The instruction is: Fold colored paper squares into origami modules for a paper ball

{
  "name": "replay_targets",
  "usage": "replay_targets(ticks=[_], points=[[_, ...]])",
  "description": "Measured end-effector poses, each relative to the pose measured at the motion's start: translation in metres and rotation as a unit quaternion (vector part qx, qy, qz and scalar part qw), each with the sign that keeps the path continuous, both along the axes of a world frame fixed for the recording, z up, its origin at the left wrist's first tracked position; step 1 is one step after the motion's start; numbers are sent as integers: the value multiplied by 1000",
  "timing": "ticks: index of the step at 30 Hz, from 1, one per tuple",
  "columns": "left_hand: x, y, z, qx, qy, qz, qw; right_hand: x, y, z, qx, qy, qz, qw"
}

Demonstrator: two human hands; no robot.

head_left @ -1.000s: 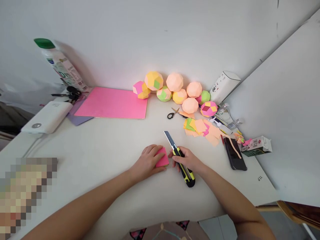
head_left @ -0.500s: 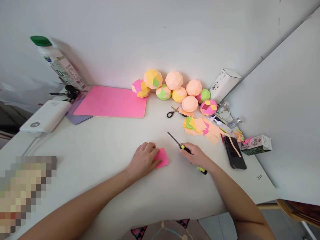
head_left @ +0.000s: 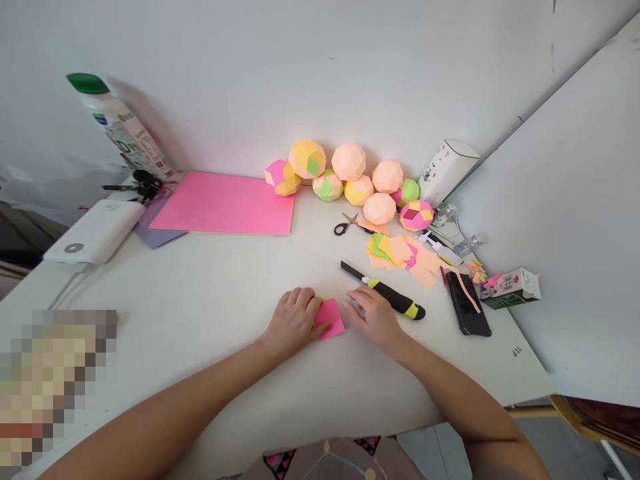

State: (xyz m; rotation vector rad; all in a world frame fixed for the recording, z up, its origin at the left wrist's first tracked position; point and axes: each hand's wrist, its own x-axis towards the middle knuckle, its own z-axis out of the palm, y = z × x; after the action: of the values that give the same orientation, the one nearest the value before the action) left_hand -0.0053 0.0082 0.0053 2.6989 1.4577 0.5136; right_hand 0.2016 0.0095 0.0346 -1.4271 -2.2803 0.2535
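My left hand (head_left: 296,317) grips a small folded piece of pink paper (head_left: 332,319) at its left side, thumb on top; a sliver of green shows at its upper edge. Just right of the paper is my right hand (head_left: 374,316), holding nothing, its fingers apart and slightly curled toward the paper. Behind the right hand a black and yellow-green utility knife (head_left: 397,298) lies on the table with its dark blade out, pointing to the upper left. Farther back rest small black-handled scissors (head_left: 343,227) and a pile of cut paper pieces (head_left: 400,251).
Several faceted paper balls (head_left: 349,162) stand along the wall beside a large pink sheet (head_left: 225,203). On the right lie a black phone (head_left: 469,303) and a small carton (head_left: 513,289). A white power bank (head_left: 95,230) and a green-capped bottle (head_left: 125,130) are at left.
My right hand has let go of the utility knife, which now lies on the table, and has moved left toward the pink paper. My left hand keeps hold of the paper.
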Motion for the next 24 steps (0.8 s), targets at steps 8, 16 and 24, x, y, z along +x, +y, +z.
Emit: replay_targets(ticks=[8, 16, 24], points=[[1, -3, -4, -5, -26, 77, 997, -18, -6, -11, -100, 10, 24, 995], [1, -2, -6, -18, -97, 81, 992, -20, 1, -10, -145, 38, 14, 989], [1, -2, -8, 76, -127, -24, 989, -19, 5, 3, -190, 37, 51, 980]])
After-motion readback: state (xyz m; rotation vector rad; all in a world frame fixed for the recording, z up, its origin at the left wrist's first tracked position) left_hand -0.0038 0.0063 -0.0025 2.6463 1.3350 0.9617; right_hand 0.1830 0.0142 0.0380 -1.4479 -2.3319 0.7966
